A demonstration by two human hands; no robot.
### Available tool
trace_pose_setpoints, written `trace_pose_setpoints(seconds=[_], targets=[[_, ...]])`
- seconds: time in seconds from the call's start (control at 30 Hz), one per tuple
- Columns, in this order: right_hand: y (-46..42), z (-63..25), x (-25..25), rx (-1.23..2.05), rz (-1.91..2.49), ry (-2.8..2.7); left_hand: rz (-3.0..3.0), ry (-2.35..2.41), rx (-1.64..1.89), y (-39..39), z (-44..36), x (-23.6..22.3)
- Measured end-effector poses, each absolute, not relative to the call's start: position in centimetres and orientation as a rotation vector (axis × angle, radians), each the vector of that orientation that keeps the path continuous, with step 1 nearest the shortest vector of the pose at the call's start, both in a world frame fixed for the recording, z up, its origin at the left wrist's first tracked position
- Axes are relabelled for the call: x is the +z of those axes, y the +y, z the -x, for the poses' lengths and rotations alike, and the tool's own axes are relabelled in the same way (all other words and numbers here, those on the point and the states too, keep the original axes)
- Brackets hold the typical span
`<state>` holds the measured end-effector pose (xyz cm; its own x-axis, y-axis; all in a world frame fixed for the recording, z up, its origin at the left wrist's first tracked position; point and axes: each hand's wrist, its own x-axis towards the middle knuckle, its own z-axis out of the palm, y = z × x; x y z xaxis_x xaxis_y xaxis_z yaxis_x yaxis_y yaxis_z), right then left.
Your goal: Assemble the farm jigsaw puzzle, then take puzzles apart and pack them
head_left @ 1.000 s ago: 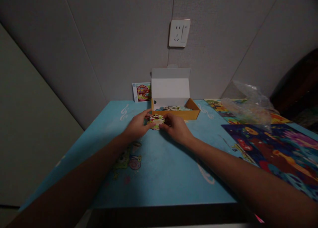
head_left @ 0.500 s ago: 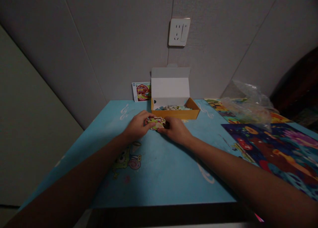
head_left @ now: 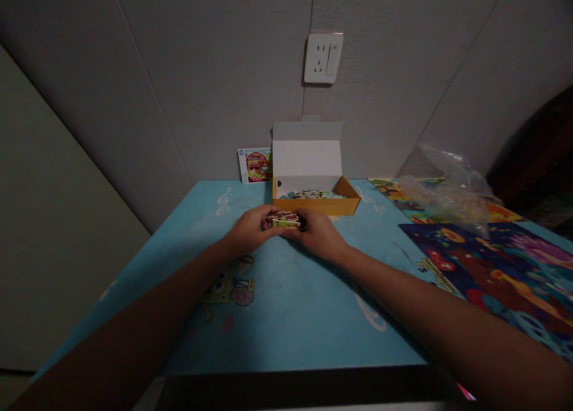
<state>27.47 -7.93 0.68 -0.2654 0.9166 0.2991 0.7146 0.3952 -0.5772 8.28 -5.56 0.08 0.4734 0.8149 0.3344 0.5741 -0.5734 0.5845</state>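
A small stack of jigsaw puzzle pieces (head_left: 285, 220) in green, brown and white is gripped between my two hands, low over the blue table. My left hand (head_left: 250, 230) closes on its left side, thumb along the near edge. On the right side my right hand (head_left: 316, 233) curls round it, its thumb meeting the left one in front. The far fingers of both hands are partly hidden. Just behind them stands an open yellow box (head_left: 316, 207) with its white lid raised and more puzzle pieces (head_left: 311, 194) inside.
A picture card (head_left: 258, 166) with a red barn leans on the wall left of the box. To the right lie a dark colourful picture sheet (head_left: 496, 279) and a crumpled clear plastic bag (head_left: 452, 193). The blue table (head_left: 286, 327) ends at a near edge.
The pieces in my hands have turned and now sit more evenly stacked. My left thumb has shifted right and down to the near edge. The box and card have stayed put.
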Motion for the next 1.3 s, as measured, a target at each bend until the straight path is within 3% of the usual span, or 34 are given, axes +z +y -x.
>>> trace_pose_setpoints(seconds=[0.57, 1.07, 1.3], targets=[[-8.13, -27.82, 1.23, 0.156, 1.352, -2.241, -2.455, 1.035, 0.886, -5.45, -8.05, 0.17], [-8.07, -27.56, 1.2, 0.288, 1.416, -2.102, -2.359, 1.218, 0.848, -5.71, -8.24, 0.61], [-8.13, -27.41, 0.94, 0.335, 1.333, -2.172, -2.421, 1.079, 0.807, -5.56, -8.27, 0.09]])
